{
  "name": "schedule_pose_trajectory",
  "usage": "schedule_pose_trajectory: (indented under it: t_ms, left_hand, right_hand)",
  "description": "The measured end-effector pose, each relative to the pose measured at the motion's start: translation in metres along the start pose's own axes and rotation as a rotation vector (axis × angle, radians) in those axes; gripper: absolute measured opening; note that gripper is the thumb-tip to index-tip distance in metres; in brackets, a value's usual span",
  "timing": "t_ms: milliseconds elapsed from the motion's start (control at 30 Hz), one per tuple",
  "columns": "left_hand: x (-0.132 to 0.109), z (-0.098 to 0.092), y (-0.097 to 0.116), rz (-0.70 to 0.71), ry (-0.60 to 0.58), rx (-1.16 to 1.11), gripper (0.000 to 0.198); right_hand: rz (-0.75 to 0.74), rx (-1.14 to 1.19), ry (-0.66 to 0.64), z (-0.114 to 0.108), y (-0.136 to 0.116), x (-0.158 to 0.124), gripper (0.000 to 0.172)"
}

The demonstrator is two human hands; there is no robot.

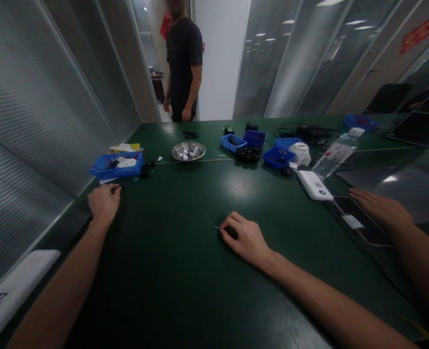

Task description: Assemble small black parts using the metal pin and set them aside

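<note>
My left hand [104, 202] rests at the left side of the green table [170, 232], in front of a blue basket. Its thumb and fingers are pinched together, with a small dark spot between them that I cannot make out. Nearer the middle, my right hand [245, 237] lies low over the tabletop, fingers closed. A thin metal rod [216, 227] sticks out to the left from between its fingertips; the rest of it is hidden in the hand.
Another person's hand [381, 208] lies at the right by a dark phone-like slab [363, 220], near a white power bank [314, 185] and a bottle [336, 155]. Farther back are a metal bowl [188, 158], blue trays [278, 157] and a blue basket [100, 170]. A person [183, 63] stands beyond.
</note>
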State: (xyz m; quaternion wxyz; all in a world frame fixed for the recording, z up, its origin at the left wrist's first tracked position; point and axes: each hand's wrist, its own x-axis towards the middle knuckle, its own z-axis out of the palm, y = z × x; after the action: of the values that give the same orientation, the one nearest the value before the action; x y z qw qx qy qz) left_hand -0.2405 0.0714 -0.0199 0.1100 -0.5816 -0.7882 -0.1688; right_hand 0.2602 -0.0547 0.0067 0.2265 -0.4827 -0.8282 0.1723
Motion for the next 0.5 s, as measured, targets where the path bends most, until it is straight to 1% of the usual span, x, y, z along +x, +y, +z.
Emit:
schedule_pose_trajectory:
  t_ms: [200,300,367,400,433,500]
  left_hand:
    - [-0.001,-0.001,0.0,-0.009,0.006,-0.06,0.042]
    - [0.002,-0.003,0.006,-0.003,-0.019,-0.156,0.039]
    - [0.002,-0.009,0.021,0.059,-0.099,-0.263,0.034]
    - [0.0,-0.012,0.033,0.109,-0.159,-0.323,0.032]
    - [-0.005,-0.016,0.049,0.165,-0.226,-0.384,0.031]
    - [-0.022,-0.024,0.088,0.312,-0.362,-0.51,0.03]
  right_hand:
    - [-0.001,0.005,0.001,-0.001,0.0,-0.001,0.009]
    - [0.003,-0.005,-0.006,0.0,0.001,-0.001,0.01]
    - [0.014,0.0,0.003,0.001,0.002,0.0,0.011]
    - [0.02,0.007,0.01,0.002,0.002,0.0,0.011]
    - [0.024,0.015,0.018,0.003,0.003,0.001,0.012]
    - [0.025,0.028,0.029,0.004,0.004,0.001,0.013]
